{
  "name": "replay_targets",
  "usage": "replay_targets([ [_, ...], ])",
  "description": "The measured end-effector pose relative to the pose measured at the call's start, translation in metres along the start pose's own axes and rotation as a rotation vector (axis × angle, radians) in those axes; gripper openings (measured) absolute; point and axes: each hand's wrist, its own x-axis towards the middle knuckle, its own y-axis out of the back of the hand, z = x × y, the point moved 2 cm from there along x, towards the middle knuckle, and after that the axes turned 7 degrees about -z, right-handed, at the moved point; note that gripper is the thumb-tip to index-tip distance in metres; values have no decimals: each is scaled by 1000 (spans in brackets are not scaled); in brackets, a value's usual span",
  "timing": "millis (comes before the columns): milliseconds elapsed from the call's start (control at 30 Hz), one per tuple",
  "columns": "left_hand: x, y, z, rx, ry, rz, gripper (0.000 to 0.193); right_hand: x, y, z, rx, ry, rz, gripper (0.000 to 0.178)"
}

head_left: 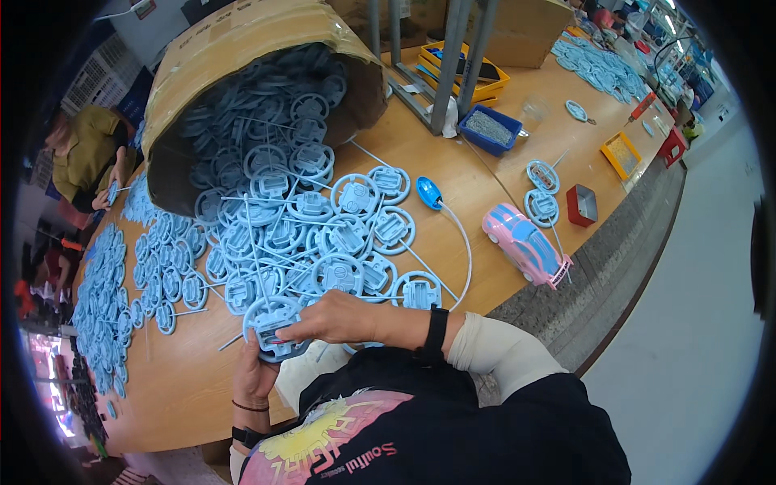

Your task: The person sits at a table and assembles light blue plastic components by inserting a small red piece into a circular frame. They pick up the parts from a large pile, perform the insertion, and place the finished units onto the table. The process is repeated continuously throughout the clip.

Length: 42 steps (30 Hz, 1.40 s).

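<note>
A light-blue toy steering wheel point(260, 310) with a boxy middle is held over the table's near edge, in front of my body. My left hand point(257, 373) grips its lower left rim from below. From the right, my right hand point(338, 317) reaches over the wheel, its fingers closed and pressed at the wheel's middle. A small red bit shows by those fingertips; what they pinch is too small to tell. Just beyond my hands lies a heap of like steering wheels point(339, 234), several with thin pale rods. It spills from a large cardboard box point(368, 85) tipped toward me.
To the right are a pink toy car point(524, 242), a blue oval piece point(429, 192) on a white cable, a blue bin point(511, 144) of small metal parts, a red box point(582, 205) and yellow trays point(621, 155). A metal frame point(449, 73) stands behind. Another person point(93, 153) works at far left.
</note>
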Motion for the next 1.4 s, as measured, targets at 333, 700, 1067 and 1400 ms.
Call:
replay_targets([
  [333, -11, 103, 34, 191, -66, 120, 50, 1, -6, 18, 239, -200, -52, 31],
  [700, 100, -10, 11, 1139, 63, -104, 38, -10, 153, -27, 374, -452, 485, 34],
  [1067, 154, -116, -163, 1913, -314, -1056, 94, -14, 160, -57, -94, -457, 572, 35],
  [1400, 93, -140, 21, 1782, -578, -829, 86, -41, 120, 2, 146, -623, 314, 35],
])
